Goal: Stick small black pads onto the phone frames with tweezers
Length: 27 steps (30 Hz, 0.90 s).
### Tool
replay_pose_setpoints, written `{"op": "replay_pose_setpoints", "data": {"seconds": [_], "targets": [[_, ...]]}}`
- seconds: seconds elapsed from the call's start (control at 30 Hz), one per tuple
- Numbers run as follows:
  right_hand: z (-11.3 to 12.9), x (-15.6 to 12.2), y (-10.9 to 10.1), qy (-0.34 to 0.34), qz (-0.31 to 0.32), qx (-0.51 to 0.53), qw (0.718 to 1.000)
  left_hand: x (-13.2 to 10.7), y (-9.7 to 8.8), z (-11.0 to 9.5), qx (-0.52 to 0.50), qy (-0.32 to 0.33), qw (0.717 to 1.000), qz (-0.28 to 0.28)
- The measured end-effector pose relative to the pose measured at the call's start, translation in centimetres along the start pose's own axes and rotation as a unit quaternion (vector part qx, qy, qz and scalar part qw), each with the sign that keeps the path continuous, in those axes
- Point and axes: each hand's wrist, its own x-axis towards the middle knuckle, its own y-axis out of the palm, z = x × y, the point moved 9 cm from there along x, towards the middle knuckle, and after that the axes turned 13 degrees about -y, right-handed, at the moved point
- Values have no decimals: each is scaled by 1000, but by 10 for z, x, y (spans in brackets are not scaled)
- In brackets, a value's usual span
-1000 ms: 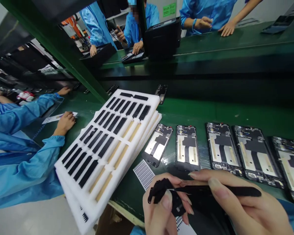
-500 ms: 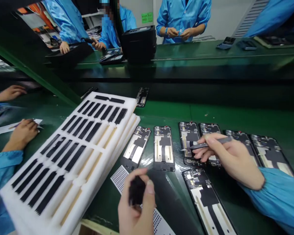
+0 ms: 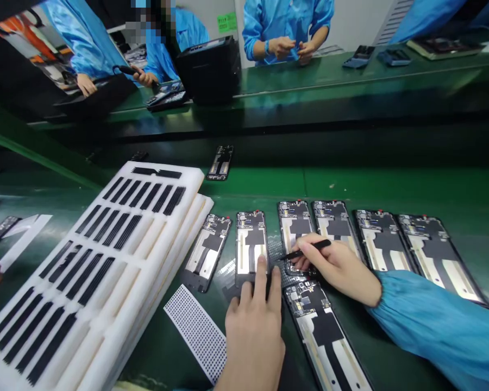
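Note:
My left hand [image 3: 253, 331] lies palm down with its fingers stretched forward. Its fingertips rest on the lower end of an opened phone body [image 3: 251, 236], which has a black upper part and a silvery lower part. What may be under the palm is hidden. Dark tweezers [image 3: 315, 247] are gripped in my right hand [image 3: 342, 269], with their tip pointing left toward my left fingers. That hand is over the lower part of another phone body [image 3: 295, 214]. Just below it, a larger-looking phone body [image 3: 326, 328] lies at a slant.
Stacked white foam trays [image 3: 146, 239] holding rows of black strips stand at left. A perforated white sheet [image 3: 195, 326] lies beside them. More phone bodies [image 3: 427, 244] line the right side. Across the bench stand a black box [image 3: 212, 70] and a co-worker in blue [image 3: 287, 24].
My left hand has turned palm down and reached forward onto the phone body; the dark bundle it held no longer shows. The tweezers have moved left toward it. The camera view has shifted.

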Motion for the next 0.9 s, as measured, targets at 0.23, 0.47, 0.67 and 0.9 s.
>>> {"op": "replay_pose_setpoints", "data": {"seconds": [0.23, 0.47, 0.67, 0.9], "targets": [[-6, -1, 2, 15, 11, 27, 999, 4, 6, 2, -2, -1, 1000, 26], [-3, 1, 1, 10, 23, 18, 1000, 5, 11, 1, -10, 6, 999, 42], [-3, 3, -3, 24, 10, 31, 999, 6, 6, 18, -230, -72, 966, 91], [52, -5, -13, 27, -7, 73, 997, -12, -3, 21, -792, -229, 446, 347]]}}
